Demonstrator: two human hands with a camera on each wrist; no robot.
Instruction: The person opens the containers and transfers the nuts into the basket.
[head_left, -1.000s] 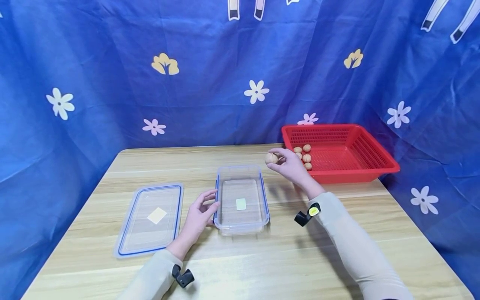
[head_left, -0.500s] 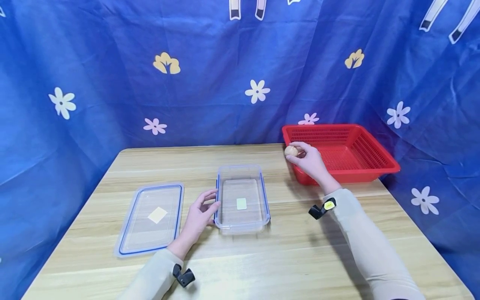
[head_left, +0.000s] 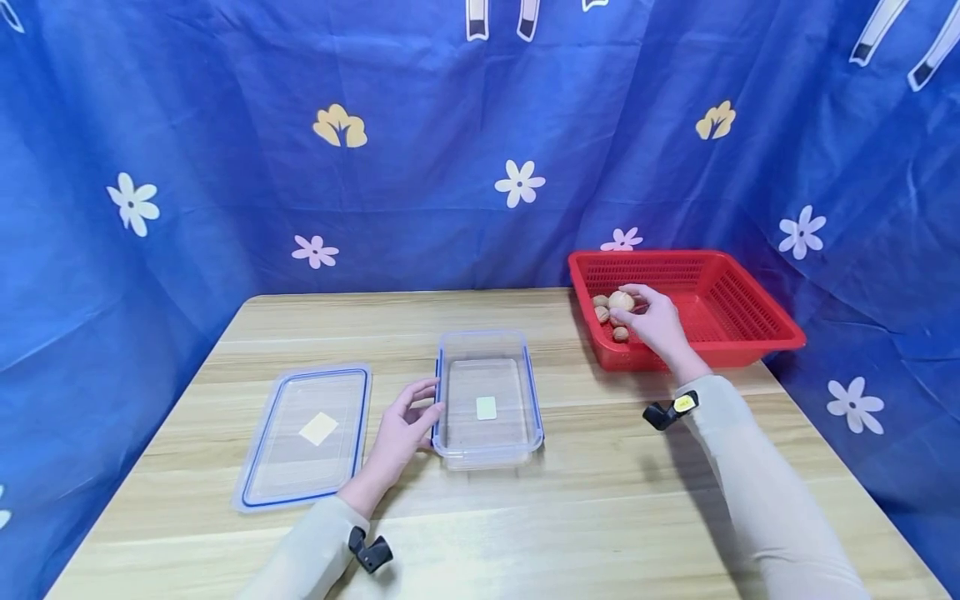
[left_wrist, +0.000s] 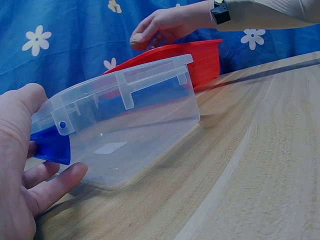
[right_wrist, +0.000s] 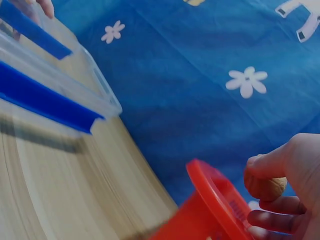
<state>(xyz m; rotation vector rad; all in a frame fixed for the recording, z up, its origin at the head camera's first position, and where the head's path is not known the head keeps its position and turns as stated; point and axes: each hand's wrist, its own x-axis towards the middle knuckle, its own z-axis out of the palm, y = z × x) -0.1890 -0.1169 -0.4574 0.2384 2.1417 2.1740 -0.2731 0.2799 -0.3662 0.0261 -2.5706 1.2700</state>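
My right hand [head_left: 654, 323] pinches a walnut [head_left: 621, 302] between thumb and fingers, over the left part of the red basket [head_left: 738, 343]. Several more walnuts [head_left: 602, 314] lie in that basket, partly covered by the hand. In the right wrist view, the held walnut [right_wrist: 265, 186] shows above the basket's rim [right_wrist: 202, 187]. My left hand [head_left: 401, 423] holds the left side of a clear plastic food container [head_left: 487, 454] with blue latches. Seen from the left wrist, the thumb lies at the container's rim and fingers sit around the blue latch [left_wrist: 52, 145]. A pale square label shows on the container's floor.
A clear lid [head_left: 300, 467] with a blue seal and a pale label lies on the wooden table [head_left: 525, 533], left of the container. Behind the table hangs a blue curtain [head_left: 420, 208] with flower prints. The basket stands at the back right.
My right hand has moved right with the walnut, from left of the basket to over the walnuts inside it. The left hand stays at the container.
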